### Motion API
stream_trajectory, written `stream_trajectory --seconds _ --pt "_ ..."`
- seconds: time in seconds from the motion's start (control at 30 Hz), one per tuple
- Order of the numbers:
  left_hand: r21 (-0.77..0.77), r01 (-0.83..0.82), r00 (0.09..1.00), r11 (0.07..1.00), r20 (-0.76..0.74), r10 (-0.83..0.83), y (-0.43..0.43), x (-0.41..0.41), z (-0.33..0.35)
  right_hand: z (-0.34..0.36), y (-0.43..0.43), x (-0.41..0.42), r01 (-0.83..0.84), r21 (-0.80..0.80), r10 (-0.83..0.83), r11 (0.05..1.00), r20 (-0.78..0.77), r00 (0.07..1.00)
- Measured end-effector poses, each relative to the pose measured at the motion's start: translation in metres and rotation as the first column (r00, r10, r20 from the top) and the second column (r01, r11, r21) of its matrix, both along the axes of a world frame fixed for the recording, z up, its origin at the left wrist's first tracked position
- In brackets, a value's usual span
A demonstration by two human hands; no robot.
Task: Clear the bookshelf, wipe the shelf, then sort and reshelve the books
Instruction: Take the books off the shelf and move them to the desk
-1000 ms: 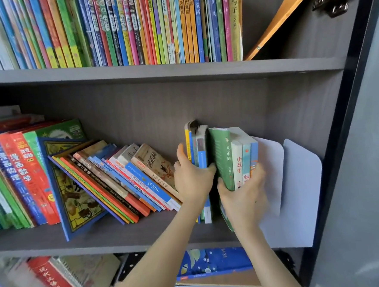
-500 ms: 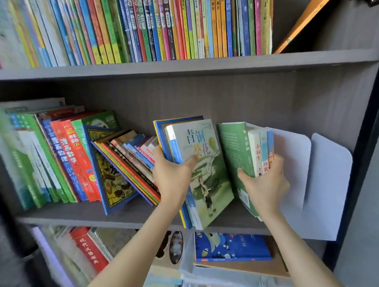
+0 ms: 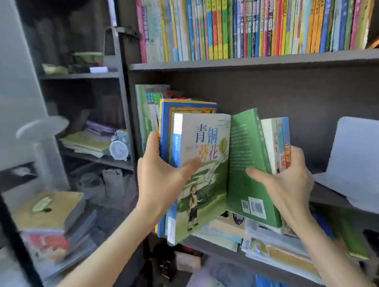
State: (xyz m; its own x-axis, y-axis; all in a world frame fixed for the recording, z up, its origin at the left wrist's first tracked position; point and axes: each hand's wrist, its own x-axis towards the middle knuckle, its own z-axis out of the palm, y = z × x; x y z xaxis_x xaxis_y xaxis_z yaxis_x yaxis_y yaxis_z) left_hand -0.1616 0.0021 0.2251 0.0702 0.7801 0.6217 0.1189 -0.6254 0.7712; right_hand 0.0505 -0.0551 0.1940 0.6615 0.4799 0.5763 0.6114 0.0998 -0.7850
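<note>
We are gripping two bundles of books at the middle shelf [image 3: 269,234] of the dark bookshelf. Our left hand [image 3: 162,179] is wrapping around a bundle fronted by an illustrated book [image 3: 205,171] with a child standing on a green hillside, thumb lying across its cover and fingers curling behind the blue-edged books [image 3: 167,122] at the back. Our right hand [image 3: 287,181] is clamping a second bundle, thumb pressing on the back cover of a green book [image 3: 246,161] that is showing a barcode, fingers closing around the white, red and blue spines [image 3: 278,146] on the far side. Both bundles are tilting, their lower edges jutting past the shelf's front edge. A few green books [image 3: 144,115] are standing upright against the shelf's left wall. Just beside our right hand, a pale grey bookend [image 3: 364,151] is standing on the same shelf. Above, the upper shelf [image 3: 256,60] is carrying a tight row of colourful spines [image 3: 254,20]. In the compartment to the left, a pale blue alarm clock [image 3: 119,148] is sitting beside flat stacks of paper.
</note>
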Motion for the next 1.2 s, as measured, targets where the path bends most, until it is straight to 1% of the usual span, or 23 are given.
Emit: stream_trajectory --seconds 0.07,0.17,0.33,0.43,0.6,0.67,0.73,0.83,0.9,0.97,1.03,1.2 --pt "-0.019 -0.068 0.997 0.998 -0.035 0.067 -0.026 -0.055 -0.012 -0.009 -0.013 -0.049 -0.107 -0.046 0.106 0.993 -0.04 0.994" --pt "-0.072 -0.165 0.984 0.984 -0.079 0.159 -0.064 -0.136 -0.031 -0.03 -0.032 -0.121 -0.277 -0.115 0.266 0.954 -0.103 0.959" --pt "-0.13 -0.379 0.921 0.916 -0.152 0.36 -0.128 -0.264 -0.069 -0.069 -0.059 -0.24 -0.509 -0.226 0.48 0.831 -0.173 0.86" --pt "-0.169 -0.515 0.856 0.841 -0.162 0.491 -0.163 -0.326 -0.086 -0.084 -0.072 -0.303 -0.616 -0.3 0.587 0.729 -0.19 0.787" --pt "-0.184 -0.733 0.679 0.655 -0.142 0.72 -0.206 -0.416 -0.106 -0.107 -0.076 -0.402 -0.738 -0.392 0.743 0.549 -0.175 0.646" --pt "-0.2 -0.79 0.607 0.579 -0.124 0.785 -0.213 -0.444 -0.116 -0.116 -0.071 -0.437 -0.762 -0.433 0.784 0.481 -0.177 0.595" --pt "-0.217 -0.823 0.554 0.524 -0.108 0.826 -0.213 -0.465 -0.124 -0.124 -0.061 -0.466 -0.773 -0.47 0.812 0.426 -0.18 0.556" --pt "-0.236 -0.848 0.509 0.475 -0.106 0.855 -0.201 -0.493 -0.137 -0.135 -0.037 -0.503 -0.776 -0.516 0.837 0.363 -0.184 0.514" --pt "-0.243 -0.858 0.488 0.452 -0.119 0.864 -0.185 -0.51 -0.146 -0.144 -0.015 -0.525 -0.771 -0.539 0.841 0.341 -0.192 0.506" --pt "-0.253 -0.864 0.476 0.435 -0.133 0.869 -0.163 -0.524 -0.154 -0.154 0.015 -0.546 -0.76 -0.556 0.837 0.336 -0.194 0.512" --pt "-0.263 -0.866 0.471 0.426 -0.143 0.87 -0.137 -0.539 -0.161 -0.166 0.05 -0.567 -0.73 -0.587 0.827 0.351 -0.17 0.535" --pt "-0.316 -0.857 0.475 0.406 -0.179 0.862 -0.056 -0.577 -0.178 -0.193 0.155 -0.605 -0.576 -0.683 0.764 0.448 -0.042 0.644"
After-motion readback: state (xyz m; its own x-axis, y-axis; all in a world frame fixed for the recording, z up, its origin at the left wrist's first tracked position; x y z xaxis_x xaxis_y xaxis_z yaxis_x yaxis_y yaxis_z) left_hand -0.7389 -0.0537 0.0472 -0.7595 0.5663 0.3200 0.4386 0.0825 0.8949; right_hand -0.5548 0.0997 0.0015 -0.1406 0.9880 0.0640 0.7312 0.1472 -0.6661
